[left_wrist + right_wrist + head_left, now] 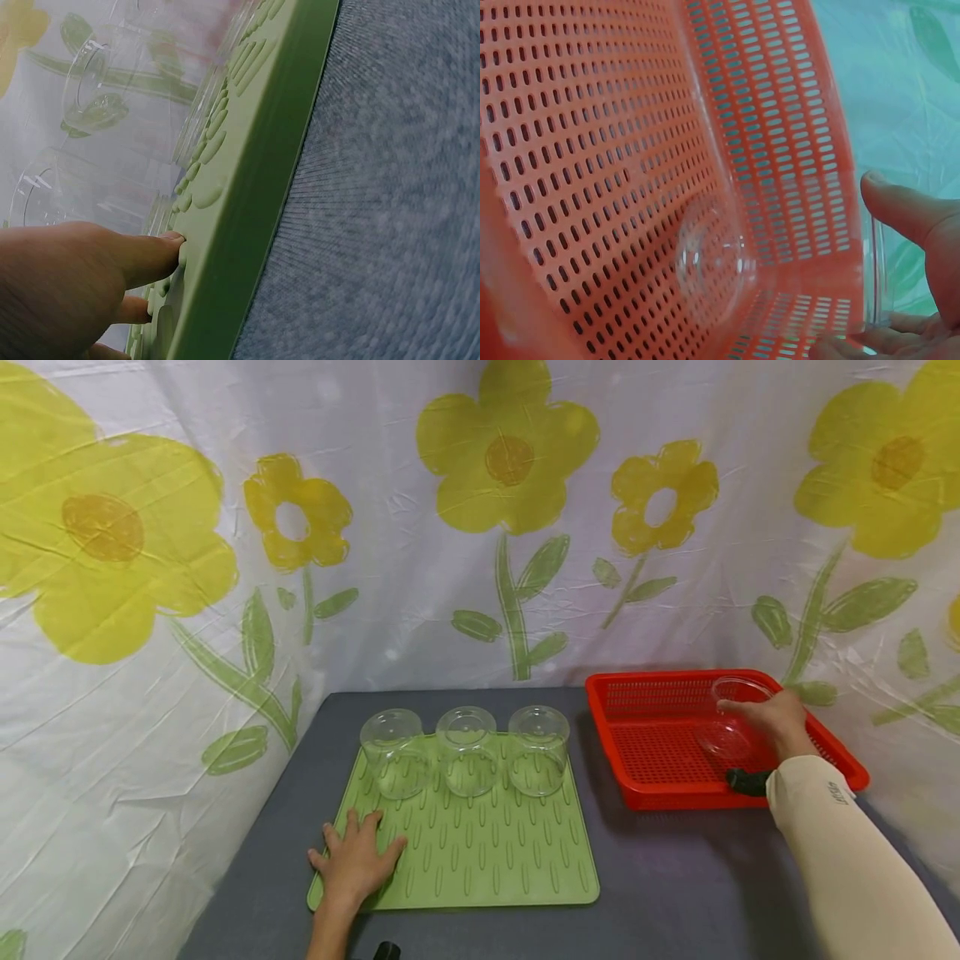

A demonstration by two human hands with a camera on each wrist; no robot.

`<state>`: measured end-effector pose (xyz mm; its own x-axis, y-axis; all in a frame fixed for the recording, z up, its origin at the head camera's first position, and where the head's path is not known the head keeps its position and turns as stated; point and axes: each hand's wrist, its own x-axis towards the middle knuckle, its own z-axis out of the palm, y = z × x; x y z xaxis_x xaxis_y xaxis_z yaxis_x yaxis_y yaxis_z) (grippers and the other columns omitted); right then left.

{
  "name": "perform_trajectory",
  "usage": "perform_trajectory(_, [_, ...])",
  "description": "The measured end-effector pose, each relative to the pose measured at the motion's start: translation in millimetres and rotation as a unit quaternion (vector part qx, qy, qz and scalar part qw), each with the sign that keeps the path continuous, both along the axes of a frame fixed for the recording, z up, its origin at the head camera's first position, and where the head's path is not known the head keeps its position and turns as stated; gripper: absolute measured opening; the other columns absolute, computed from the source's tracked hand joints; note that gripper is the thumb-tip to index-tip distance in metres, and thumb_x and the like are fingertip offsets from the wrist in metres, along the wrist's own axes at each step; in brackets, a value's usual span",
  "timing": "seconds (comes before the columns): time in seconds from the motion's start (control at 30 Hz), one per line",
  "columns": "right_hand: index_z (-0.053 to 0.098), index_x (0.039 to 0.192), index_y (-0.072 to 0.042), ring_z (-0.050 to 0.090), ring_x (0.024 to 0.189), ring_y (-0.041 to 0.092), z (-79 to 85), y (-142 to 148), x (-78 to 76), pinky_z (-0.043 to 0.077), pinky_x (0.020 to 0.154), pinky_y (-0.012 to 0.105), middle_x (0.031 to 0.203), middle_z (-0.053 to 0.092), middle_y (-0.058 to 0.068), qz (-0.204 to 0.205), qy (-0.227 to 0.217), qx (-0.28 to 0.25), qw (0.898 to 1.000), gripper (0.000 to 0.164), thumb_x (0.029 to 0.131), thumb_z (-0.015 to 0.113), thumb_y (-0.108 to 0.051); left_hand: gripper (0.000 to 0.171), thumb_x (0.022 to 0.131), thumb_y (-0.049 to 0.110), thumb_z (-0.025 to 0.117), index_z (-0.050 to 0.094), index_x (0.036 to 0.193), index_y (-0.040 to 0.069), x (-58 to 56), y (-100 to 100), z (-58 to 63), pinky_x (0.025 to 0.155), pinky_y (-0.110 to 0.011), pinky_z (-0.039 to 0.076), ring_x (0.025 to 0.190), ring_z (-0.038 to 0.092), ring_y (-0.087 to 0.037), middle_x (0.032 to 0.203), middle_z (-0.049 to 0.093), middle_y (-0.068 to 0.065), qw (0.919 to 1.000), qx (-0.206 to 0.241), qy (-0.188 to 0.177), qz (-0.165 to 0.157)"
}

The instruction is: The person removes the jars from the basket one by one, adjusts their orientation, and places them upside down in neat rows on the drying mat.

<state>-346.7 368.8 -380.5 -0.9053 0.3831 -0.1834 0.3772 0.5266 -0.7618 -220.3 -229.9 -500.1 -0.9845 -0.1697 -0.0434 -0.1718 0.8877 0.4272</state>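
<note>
In the head view my left hand (356,858) rests with spread fingers on the front left of a green ridged drying mat (487,868). In the left wrist view its thumb (154,255) touches the mat. Three clear plastic cups stand base up in a row along the mat's far side: a left cup (396,756), a middle cup (468,753) and a right cup (538,752). At the right, my right hand (777,720) grips the rim of another clear cup (712,259), thumb on one side and fingers on the other. This cup is inside a red basket (637,793), mouth up.
A dark grey cloth (660,877) covers the table. Behind it hangs a white curtain (390,635) with yellow flowers. The basket's raised slotted walls surround the held cup. A black wrist strap (746,782) shows beside the right sleeve.
</note>
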Motion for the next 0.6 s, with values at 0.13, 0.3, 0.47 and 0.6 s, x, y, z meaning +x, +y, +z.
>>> perform_trajectory(0.13, [-0.003, 0.154, 0.018, 0.023, 0.146, 0.055, -0.9, 2.5, -1.2, 0.028, 0.121, 0.061, 0.159, 0.014, 0.042, -0.012, 0.007, -0.016, 1.000, 0.113, 0.093, 0.070, -0.044, 0.066, 0.097, 0.043, 0.065, 0.050, 0.147, 0.005, -0.4, 0.7, 0.7, 0.101, -0.091, 0.008, 0.141, 0.005, -0.074, 0.158, 0.022, -0.041, 1.0000, 0.000, -0.001, 0.000])
perform_trajectory(0.3, [0.009, 0.152, 0.021, 0.034, 0.137, 0.051, 1.1, 2.9, -2.3, 0.035, 0.118, 0.059, 0.155, 0.026, 0.042, -0.020, 0.037, 0.000, 0.999, 0.111, 0.091, 0.071, -0.047, 0.066, 0.097, 0.044, 0.065, 0.050, 0.147, 0.005, -1.6, 2.6, 1.8, 0.101, -0.091, 0.009, 0.141, 0.006, -0.074, 0.158, 0.023, -0.041, 1.0000, -0.005, 0.001, -0.002])
perform_trajectory(0.47, [0.025, 0.147, 0.020, 0.048, 0.113, 0.043, 3.3, -2.6, -2.0, 0.054, 0.085, 0.042, 0.139, 0.043, 0.036, -0.008, 0.083, 0.011, 0.996, 0.101, 0.090, 0.074, -0.047, 0.067, 0.097, 0.045, 0.064, 0.049, 0.148, 0.005, -0.9, 1.6, 1.7, 0.101, -0.092, 0.008, 0.140, 0.006, -0.075, 0.158, 0.023, -0.041, 1.0000, -0.007, 0.001, -0.004])
perform_trajectory(0.6, [0.025, 0.150, 0.016, 0.048, 0.112, 0.041, 7.7, -7.3, 0.7, 0.052, 0.078, 0.032, 0.141, 0.042, 0.034, 0.010, 0.094, 0.014, 0.995, 0.101, 0.089, 0.074, -0.049, 0.067, 0.097, 0.045, 0.064, 0.049, 0.148, 0.004, -0.2, 1.2, 1.0, 0.100, -0.092, 0.007, 0.140, 0.005, -0.075, 0.158, 0.021, -0.041, 1.0000, -0.004, -0.005, -0.005])
